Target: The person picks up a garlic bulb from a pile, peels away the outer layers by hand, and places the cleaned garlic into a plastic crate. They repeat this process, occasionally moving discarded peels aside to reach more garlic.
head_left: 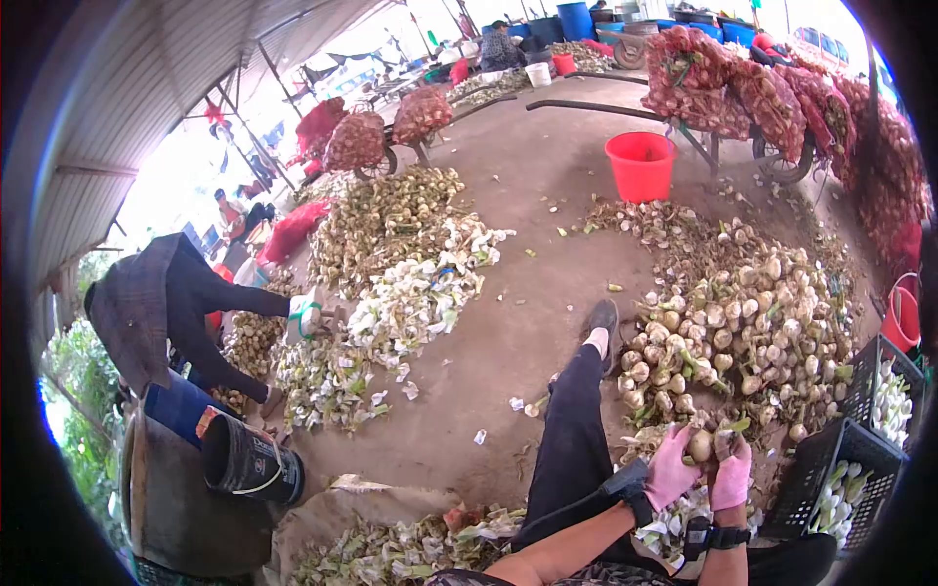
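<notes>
Near the lower right, my left hand in a pink glove is closed around a round, brownish bulb. Close beside it, my right hand, also in a pink glove, has its fingers bent together at the stem side of the bulb; its fingertips look dark, and what they pinch is too small to make out. Beyond both hands lies a large heap of bulbs with stems. White and green peelings lie under my wrists.
Black crates with peeled pieces stand at the right, near a red bucket. Another red bucket stands beyond the heap. At the left, a co-worker bends over bulbs beside a black bucket. Loaded carts stand farther back.
</notes>
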Available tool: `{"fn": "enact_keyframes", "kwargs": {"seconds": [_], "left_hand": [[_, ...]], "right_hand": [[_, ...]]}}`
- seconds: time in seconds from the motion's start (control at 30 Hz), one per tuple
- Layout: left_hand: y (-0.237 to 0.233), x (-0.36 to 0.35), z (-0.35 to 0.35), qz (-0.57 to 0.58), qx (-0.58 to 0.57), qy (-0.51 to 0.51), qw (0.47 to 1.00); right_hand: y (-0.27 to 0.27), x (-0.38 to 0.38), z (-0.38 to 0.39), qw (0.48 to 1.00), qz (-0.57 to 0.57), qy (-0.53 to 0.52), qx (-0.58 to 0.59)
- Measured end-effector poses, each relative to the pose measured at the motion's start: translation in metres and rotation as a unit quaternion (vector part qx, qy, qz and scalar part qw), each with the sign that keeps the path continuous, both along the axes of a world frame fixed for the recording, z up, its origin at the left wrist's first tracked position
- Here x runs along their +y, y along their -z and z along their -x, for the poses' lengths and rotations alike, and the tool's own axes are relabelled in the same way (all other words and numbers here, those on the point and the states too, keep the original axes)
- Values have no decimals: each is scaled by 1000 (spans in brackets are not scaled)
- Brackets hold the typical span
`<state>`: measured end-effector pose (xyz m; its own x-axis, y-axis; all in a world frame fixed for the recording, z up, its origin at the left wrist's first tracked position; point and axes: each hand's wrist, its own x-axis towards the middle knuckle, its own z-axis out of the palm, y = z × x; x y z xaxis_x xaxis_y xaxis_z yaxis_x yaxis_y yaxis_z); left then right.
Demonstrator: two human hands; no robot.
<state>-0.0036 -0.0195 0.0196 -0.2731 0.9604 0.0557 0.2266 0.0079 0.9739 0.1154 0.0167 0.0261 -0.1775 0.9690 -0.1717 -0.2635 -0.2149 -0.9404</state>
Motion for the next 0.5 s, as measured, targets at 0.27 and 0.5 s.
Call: {"fn": "enact_keyframes", "kwargs": {"seconds": [0.27,0.5], "left_hand": [[0,-1,16,22,-108,54,992],[56,10,19,134,-594,177,773]], "right_hand": [[32,3,-13,972,-126,29,-199],[36,4,-17,963,-183,37,-193]]}}
